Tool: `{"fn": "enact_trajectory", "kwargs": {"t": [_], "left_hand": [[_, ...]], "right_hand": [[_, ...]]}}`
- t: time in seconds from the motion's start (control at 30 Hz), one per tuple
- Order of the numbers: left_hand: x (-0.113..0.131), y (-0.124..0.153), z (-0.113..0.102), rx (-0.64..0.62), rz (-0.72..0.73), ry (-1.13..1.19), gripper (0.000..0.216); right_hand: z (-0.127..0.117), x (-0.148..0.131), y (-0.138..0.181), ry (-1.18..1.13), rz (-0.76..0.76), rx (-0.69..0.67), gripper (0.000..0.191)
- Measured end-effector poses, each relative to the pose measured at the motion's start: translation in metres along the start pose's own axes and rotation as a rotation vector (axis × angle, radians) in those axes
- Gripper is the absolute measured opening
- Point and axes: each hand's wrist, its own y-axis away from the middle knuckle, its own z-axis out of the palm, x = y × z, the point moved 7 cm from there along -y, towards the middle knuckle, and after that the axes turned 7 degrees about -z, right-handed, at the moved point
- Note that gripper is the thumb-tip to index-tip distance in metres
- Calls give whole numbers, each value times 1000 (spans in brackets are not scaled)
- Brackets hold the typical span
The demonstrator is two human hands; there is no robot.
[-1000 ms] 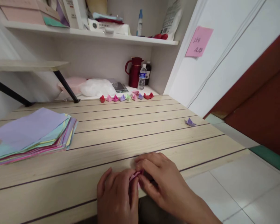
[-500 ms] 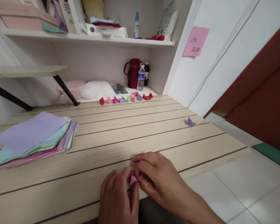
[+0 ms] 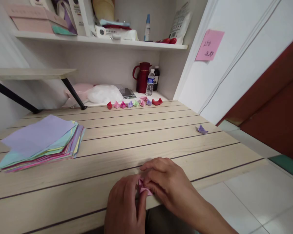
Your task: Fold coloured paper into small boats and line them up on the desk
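A small pink folded paper piece (image 3: pixel 145 189) lies between my two hands, just above the table's near edge. My left hand (image 3: pixel 127 198) pinches it from the left, thumb below and fingers above. From the right, my right hand (image 3: pixel 164 180) closes its fingertips on the same paper. The fingers hide part of its folds. Along the far edge of the table stands a row of several small paper boats, among them a red paper boat (image 3: pixel 109 105) and a green paper boat (image 3: pixel 136 103). One purple paper boat (image 3: pixel 202 129) sits apart on the right.
A stack of coloured paper sheets (image 3: pixel 41 136) lies on the left of the slatted wooden table (image 3: pixel 107 136). A black-legged raised shelf (image 3: pixel 34 74) stands behind it. At the back are a dark red jug (image 3: pixel 143 78) and a water bottle (image 3: pixel 150 83). Tiled floor lies right.
The pink paper has turned and shows more of its surface between my fingers. Both hands keep hold of it. The whole view has shifted slightly.
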Motion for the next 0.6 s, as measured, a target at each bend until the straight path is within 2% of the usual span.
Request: {"fn": "enact_trajectory", "kwargs": {"t": [0.07,0.23,0.47,0.6], "left_hand": [[-2,2,0,38,-71,44,22],[-4,2,0,40,-111,102,15],[-1,0,-8,89,-27,117,13],[-5,-1,-8,62,-9,157,15]], "right_hand": [[-3,0,2,-4,0,65,12],[-5,-3,12,15,-34,203,14],[-6,-9,15,36,-62,242,14],[-6,-8,14,24,-25,252,15]]}}
